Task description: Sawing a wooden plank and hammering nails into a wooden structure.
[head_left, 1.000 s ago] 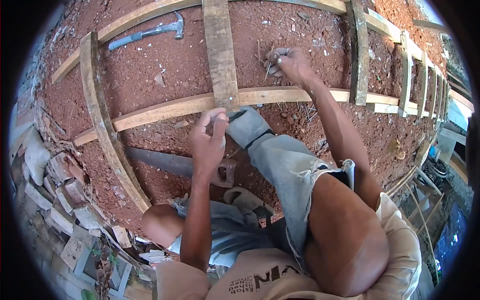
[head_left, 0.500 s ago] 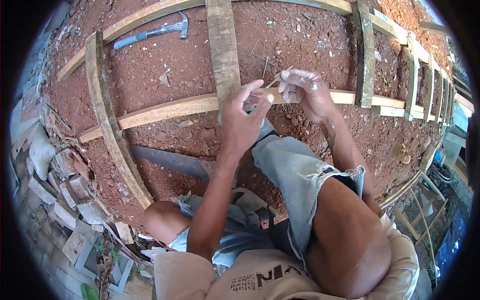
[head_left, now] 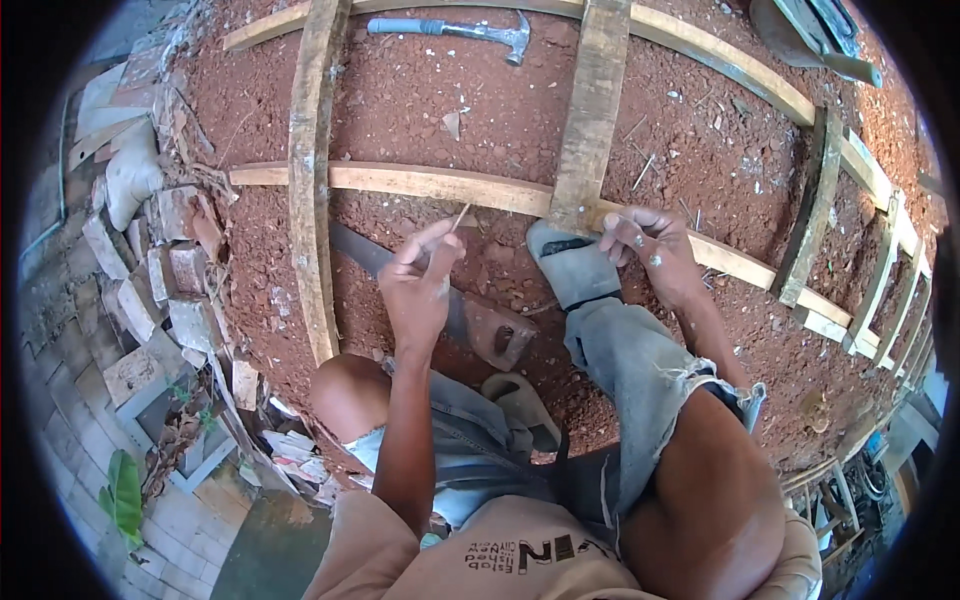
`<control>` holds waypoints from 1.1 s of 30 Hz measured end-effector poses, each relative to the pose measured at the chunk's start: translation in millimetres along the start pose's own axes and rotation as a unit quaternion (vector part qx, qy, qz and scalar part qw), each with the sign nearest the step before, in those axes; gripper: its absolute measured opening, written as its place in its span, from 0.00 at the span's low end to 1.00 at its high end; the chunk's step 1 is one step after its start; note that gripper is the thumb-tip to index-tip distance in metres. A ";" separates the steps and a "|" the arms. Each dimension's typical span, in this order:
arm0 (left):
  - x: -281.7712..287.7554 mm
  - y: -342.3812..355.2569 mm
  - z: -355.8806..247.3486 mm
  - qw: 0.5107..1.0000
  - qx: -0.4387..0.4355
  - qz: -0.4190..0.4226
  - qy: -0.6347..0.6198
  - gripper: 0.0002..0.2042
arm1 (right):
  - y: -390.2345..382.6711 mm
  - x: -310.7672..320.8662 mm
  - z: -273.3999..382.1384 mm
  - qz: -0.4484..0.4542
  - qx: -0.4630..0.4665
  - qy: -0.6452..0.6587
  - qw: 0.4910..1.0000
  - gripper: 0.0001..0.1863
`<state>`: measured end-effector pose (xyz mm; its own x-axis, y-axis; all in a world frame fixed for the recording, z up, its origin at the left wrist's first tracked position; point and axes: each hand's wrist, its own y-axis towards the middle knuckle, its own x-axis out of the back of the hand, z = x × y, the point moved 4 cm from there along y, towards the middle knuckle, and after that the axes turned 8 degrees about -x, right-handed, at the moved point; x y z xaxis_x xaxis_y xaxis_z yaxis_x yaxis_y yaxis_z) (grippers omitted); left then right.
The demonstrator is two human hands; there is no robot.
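Note:
My left hand is closed in a pinch on a thin, brownish nail-like piece, which sticks up from the fingertips. It hovers in front of the long pale batten. My right hand is beside the near end of a crosswise plank, where that plank lies over the batten. Its thumb and fingers are pressed together, and whatever may be between them is hidden. Under my left forearm a handsaw lies on the soil, partly covered. A hammer with a blue-grey grip rests beyond the batten.
The timber lattice continues right with several cross-pieces. A pan with a handle sits at the far right. Stacked bricks and a filled sack line the left. My sandalled foot is near the plank's end.
My hands have moved apart: the left went left and down, now with the thin piece in its fingertips; the right moved to the plank's end. The view has shifted leftward.

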<state>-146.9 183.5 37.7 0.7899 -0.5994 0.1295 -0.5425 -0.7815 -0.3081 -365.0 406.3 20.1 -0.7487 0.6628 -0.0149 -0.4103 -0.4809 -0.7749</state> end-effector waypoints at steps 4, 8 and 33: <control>51.9 17.0 -7.7 0.996 0.001 -0.044 0.079 0.17 | 18.4 -21.2 36.7 0.047 0.046 -0.025 0.998 0.11; 65.2 19.7 -9.4 0.996 0.007 -0.085 -0.031 0.16 | 73.0 -57.8 94.9 0.049 0.130 -0.219 0.966 0.16; 157.7 98.3 3.2 0.957 -0.095 -0.271 -0.044 0.11 | 178.1 -187.4 121.5 -0.119 0.277 -0.602 0.739 0.34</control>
<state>-74.8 12.7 24.7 0.9865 -0.0868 0.1387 -0.0818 -0.9958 -0.0411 -361.0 126.7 -38.4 -0.4042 -0.0649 0.9124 -0.5049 -0.8159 -0.2817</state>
